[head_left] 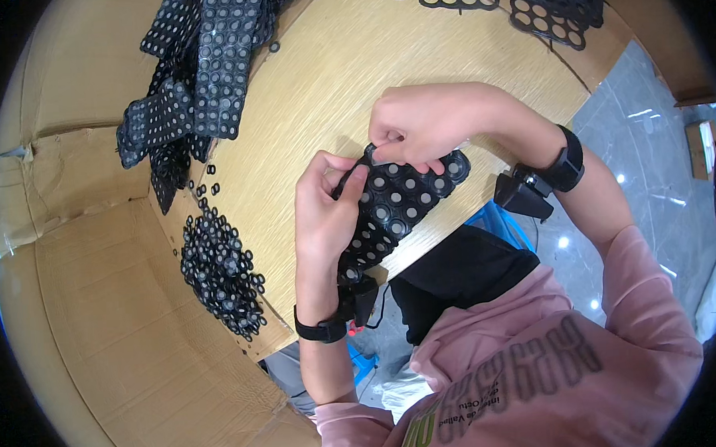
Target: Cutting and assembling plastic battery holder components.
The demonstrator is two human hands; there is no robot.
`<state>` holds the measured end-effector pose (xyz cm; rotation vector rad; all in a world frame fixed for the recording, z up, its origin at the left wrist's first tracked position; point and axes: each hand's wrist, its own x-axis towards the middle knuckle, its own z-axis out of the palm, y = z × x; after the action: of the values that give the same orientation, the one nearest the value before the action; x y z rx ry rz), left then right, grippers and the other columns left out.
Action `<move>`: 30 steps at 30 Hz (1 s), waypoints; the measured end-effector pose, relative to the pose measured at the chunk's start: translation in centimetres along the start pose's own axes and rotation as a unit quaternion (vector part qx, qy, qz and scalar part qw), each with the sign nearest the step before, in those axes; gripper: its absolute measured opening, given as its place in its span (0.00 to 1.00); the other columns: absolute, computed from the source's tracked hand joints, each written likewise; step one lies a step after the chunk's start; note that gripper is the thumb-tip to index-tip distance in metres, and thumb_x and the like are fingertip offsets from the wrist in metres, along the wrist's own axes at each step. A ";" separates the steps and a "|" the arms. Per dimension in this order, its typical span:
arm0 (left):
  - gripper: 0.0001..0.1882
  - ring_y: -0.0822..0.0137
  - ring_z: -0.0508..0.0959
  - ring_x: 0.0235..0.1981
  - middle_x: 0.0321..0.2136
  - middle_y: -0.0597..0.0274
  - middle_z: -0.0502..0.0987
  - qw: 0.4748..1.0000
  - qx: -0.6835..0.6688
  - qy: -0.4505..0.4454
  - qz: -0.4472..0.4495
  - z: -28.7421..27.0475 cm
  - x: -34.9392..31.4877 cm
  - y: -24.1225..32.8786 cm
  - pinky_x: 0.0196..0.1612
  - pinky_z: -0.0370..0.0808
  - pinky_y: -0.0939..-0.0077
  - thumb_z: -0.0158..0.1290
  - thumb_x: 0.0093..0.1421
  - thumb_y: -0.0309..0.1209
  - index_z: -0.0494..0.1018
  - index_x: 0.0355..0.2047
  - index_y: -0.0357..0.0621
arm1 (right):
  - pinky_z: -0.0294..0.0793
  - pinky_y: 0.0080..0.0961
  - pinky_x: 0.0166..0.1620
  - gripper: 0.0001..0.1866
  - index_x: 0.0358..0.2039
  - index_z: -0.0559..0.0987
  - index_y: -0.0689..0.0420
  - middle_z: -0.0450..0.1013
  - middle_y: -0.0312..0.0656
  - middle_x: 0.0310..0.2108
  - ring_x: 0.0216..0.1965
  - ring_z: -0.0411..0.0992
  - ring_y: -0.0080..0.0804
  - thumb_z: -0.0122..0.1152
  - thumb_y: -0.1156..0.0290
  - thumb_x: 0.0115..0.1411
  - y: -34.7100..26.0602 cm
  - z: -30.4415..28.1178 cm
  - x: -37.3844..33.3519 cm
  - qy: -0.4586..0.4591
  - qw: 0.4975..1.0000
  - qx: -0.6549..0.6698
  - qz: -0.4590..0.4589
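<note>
— Where was the sheet?

— The black rubber sheet (397,198) sat over the near edge of the wooden table (320,89), held up in both hands. My left hand (321,209) gripped its left side, thumb pressed on top. My right hand (422,125) pinched its upper edge, fingertips closed tight.

— And around you?

— A pile of loose black rings (220,273) lay to my left, stacked sheets (196,79) beyond, cardboard (98,315) below them.

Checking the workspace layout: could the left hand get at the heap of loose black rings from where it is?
Probably yes: the left hand holds the black sheet, but only bare tabletop lies between it and the rings.
</note>
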<state>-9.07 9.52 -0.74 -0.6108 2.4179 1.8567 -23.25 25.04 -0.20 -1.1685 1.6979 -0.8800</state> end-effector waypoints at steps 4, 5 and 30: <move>0.04 0.79 0.74 0.27 0.26 0.59 0.79 1.000 0.019 -0.005 -0.009 0.3 0.3 0.6 0.30 0.69 0.88 0.52 0.60 0.17 0.68 0.33 0.34 | 0.71 0.23 0.20 0.19 0.12 0.70 0.64 0.72 0.45 0.13 0.15 0.75 0.30 0.50 0.71 0.59 -0.6 0.6 -0.3 0.044 0.998 -0.048 0.012; 0.03 0.80 0.75 0.27 0.26 0.59 0.79 1.000 0.010 -0.008 -0.012 0.2 0.2 0.8 0.30 0.68 0.88 0.52 0.60 0.17 0.69 0.34 0.34 | 0.71 0.23 0.20 0.19 0.12 0.70 0.63 0.72 0.45 0.12 0.15 0.75 0.31 0.50 0.71 0.59 -0.7 0.6 -0.4 0.058 0.996 -0.059 0.016; 0.10 0.78 0.77 0.27 0.27 0.59 0.80 0.998 0.048 -0.015 -0.044 -0.3 0.8 0.6 0.31 0.71 0.87 0.56 0.59 0.22 0.73 0.38 0.27 | 0.75 0.22 0.23 0.19 0.17 0.71 0.65 0.76 0.46 0.18 0.19 0.77 0.30 0.48 0.69 0.63 0.3 -2.0 -0.6 -0.013 0.999 0.029 -0.034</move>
<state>-9.91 9.14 -0.27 -0.6654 2.4018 1.6946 -25.09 25.88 0.47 -1.1995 1.6085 -0.9468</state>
